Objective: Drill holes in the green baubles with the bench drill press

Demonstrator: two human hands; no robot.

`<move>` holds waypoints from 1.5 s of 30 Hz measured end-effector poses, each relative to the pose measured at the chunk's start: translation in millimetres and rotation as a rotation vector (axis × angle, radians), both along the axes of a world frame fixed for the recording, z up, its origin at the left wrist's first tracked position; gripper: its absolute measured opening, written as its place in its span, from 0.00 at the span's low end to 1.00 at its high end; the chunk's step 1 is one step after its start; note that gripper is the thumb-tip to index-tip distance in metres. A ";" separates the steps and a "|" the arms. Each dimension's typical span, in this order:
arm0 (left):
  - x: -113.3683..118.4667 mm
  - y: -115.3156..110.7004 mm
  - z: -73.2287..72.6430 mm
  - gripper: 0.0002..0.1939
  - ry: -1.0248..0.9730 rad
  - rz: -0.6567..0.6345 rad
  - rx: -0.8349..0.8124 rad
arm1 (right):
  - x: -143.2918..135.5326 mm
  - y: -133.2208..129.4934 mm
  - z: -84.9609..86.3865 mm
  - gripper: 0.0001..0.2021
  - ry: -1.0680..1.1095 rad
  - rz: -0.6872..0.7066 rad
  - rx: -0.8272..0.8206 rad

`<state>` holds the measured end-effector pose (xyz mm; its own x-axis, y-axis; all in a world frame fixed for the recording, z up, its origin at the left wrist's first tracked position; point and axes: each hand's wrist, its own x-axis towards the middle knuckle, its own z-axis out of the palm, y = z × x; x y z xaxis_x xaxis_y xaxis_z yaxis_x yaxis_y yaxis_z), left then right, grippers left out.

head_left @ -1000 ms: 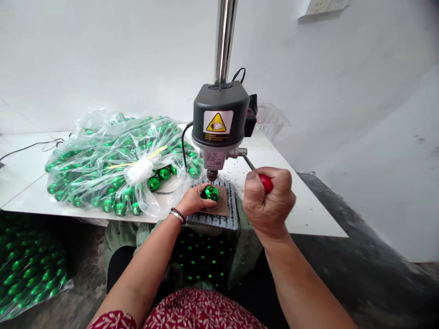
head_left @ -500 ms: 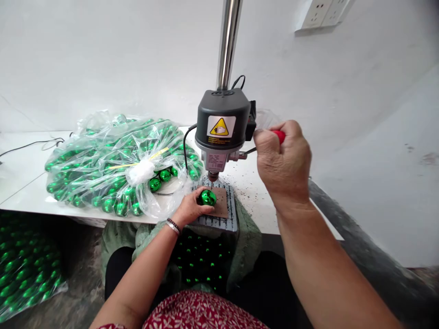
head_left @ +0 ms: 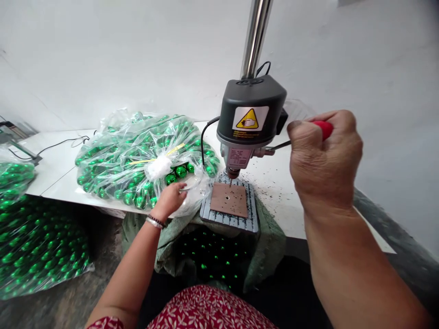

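Note:
My right hand (head_left: 324,157) is wrapped round the red knob (head_left: 323,130) on the lever of a black drill press (head_left: 252,114). Under its bit, a brown board (head_left: 229,200) with a small hole lies on the slotted metal base (head_left: 252,214), with dark shavings around. My left hand (head_left: 171,198) has its fingers apart and nothing in them. It is over the front of a clear plastic bag (head_left: 159,167), just below several shiny green balls (head_left: 180,171) at the bag's opening.
An open green sack (head_left: 270,233) with green balls inside hangs below the base. More bagged green balls (head_left: 37,246) are at lower left. A black cable (head_left: 60,142) runs across the white table (head_left: 56,183). A steel column (head_left: 255,41) rises behind the drill head.
My left hand has left the board and moved left to the bag; the green ball it held is gone from it. The view has shifted left. My right hand still holds the knob.

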<state>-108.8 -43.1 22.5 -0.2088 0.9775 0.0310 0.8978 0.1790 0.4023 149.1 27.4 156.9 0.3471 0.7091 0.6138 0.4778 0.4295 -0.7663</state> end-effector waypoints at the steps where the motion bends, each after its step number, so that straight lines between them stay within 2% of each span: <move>1: -7.5 9.8 -1.6 0.20 0.121 0.065 0.019 | -0.2 0.0 -0.3 0.09 0.008 0.000 0.000; 4: -27.0 33.9 -6.9 0.23 0.354 0.203 -0.061 | 0.9 -0.1 -1.9 0.09 0.024 0.037 0.014; 8: -42.5 45.5 -14.6 0.24 0.389 0.247 -0.160 | 3.7 -0.7 -4.4 0.10 0.022 0.076 0.009; 11: -43.3 42.6 -21.3 0.27 0.277 0.174 -0.118 | 3.5 -1.7 -4.5 0.10 0.037 0.071 -0.009; 14: -32.8 34.1 -28.3 0.33 0.126 0.056 -0.065 | 1.8 -2.5 -4.1 0.09 0.052 0.082 -0.015; 16: -21.8 27.1 -32.5 0.34 0.133 0.008 -0.037 | 1.2 -2.6 -4.8 0.09 0.057 0.095 -0.004; 20: -4.6 14.1 -35.8 0.32 0.273 -0.015 0.037 | 2.1 -3.0 -8.8 0.10 0.069 0.115 0.039; 23: -4.5 8.8 -31.1 0.35 0.179 -0.073 0.064 | 3.0 -4.4 -11.5 0.10 0.056 0.110 0.047; 24: -6.6 8.4 -28.2 0.35 0.097 -0.066 0.065 | 3.0 -4.9 -12.0 0.10 0.052 0.103 0.044; 26: -11.6 9.9 -21.6 0.33 -0.047 0.034 0.049 | 2.8 -5.7 -12.3 0.09 0.049 0.093 0.039; 29: -16.5 15.9 -15.6 0.25 -0.046 0.214 -0.052 | 2.3 -6.1 -11.4 0.09 0.051 0.087 0.042; 32: -15.8 21.3 -18.6 0.26 0.025 0.225 -0.167 | 2.2 -5.8 -10.4 0.09 0.041 0.092 0.041; 36: -11.4 21.6 -24.8 0.26 -0.011 0.184 -0.231 | 2.6 -5.7 -10.6 0.10 0.032 0.096 0.053; 39: -7.6 17.6 -19.0 0.25 -0.236 0.239 -0.107 | 2.8 -5.4 -11.6 0.10 0.037 0.100 0.060; 42: 3.0 13.3 -4.0 0.31 -0.682 0.321 0.150 | 2.4 -5.1 -12.4 0.09 0.040 0.104 0.077; 44: 16.3 12.3 5.4 0.31 -1.019 0.251 0.231 | 1.9 -5.2 -12.4 0.09 0.047 0.093 0.096; 45: 24.6 12.6 8.2 0.30 -1.151 0.184 0.211 | 1.6 -5.3 -12.4 0.09 0.051 0.086 0.101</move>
